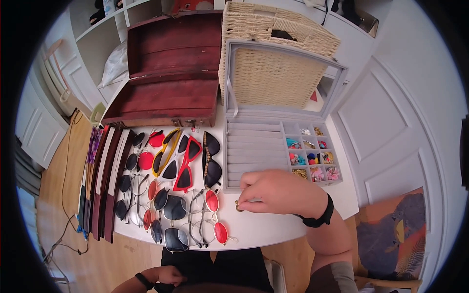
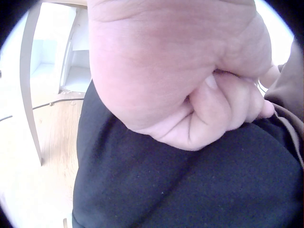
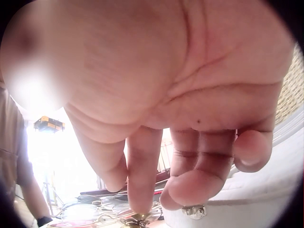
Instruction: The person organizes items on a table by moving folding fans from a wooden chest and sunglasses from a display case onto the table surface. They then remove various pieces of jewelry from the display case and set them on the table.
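The right hand (image 1: 276, 193) is over the white tabletop by the front edge of the grey jewellery box (image 1: 254, 189), its fingertips at a small gold-coloured piece (image 1: 238, 205), which they pinch. Seen from the right wrist, a fingertip meets the gold piece (image 3: 137, 219), and a silver-coloured metal piece (image 3: 194, 211) shows beside the other fingers; its attachment is unclear. On the dark-clothed lap rests the left hand (image 1: 169, 275), away from the table. Its fingers are curled into the palm in the left wrist view (image 2: 190, 90), with nothing visible in them.
Rows of sunglasses (image 1: 175, 207) lie left of the right hand. Long dark cases (image 1: 105, 185) stand at the table's left. Behind are an open red wooden case (image 1: 168, 100) and a woven basket (image 1: 278, 73). Filled compartments (image 1: 311, 158) occupy the jewellery box's right side.
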Action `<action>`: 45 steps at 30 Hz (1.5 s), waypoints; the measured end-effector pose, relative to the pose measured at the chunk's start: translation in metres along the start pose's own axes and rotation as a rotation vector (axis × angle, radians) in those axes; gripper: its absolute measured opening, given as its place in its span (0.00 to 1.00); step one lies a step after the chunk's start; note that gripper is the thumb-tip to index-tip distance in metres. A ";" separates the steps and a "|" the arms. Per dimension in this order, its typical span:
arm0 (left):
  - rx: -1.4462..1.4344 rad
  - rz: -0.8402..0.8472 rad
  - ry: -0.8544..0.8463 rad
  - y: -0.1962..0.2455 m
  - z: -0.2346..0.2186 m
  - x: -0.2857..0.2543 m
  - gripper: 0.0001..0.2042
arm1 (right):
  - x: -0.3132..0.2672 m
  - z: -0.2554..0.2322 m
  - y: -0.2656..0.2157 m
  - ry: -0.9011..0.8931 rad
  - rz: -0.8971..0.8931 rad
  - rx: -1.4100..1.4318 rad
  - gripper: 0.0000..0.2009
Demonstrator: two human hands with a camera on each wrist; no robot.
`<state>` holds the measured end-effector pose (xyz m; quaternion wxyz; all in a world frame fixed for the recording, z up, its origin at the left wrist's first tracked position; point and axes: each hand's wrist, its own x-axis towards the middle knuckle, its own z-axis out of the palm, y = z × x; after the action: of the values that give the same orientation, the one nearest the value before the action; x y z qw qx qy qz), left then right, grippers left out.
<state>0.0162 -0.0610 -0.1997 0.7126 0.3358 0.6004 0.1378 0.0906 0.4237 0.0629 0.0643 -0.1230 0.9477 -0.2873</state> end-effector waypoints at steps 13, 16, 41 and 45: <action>0.002 -0.065 0.033 -0.030 0.003 0.004 0.26 | -0.056 -0.058 0.104 0.751 0.585 -0.210 0.14; -0.001 -0.085 0.016 -0.026 0.002 0.003 0.26 | -0.053 -0.054 0.122 0.629 0.609 -0.165 0.15; -0.005 0.007 0.044 -0.026 0.008 0.003 0.25 | -0.045 -0.062 0.123 0.672 0.691 -0.115 0.14; 0.002 -0.007 0.036 -0.037 0.005 0.009 0.24 | -0.052 -0.066 0.101 0.781 0.541 0.045 0.11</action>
<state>0.0154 -0.0847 -0.2303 0.7018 0.3320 0.6145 0.1406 0.1084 0.5544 0.0633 -0.2218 0.2470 0.8925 -0.3053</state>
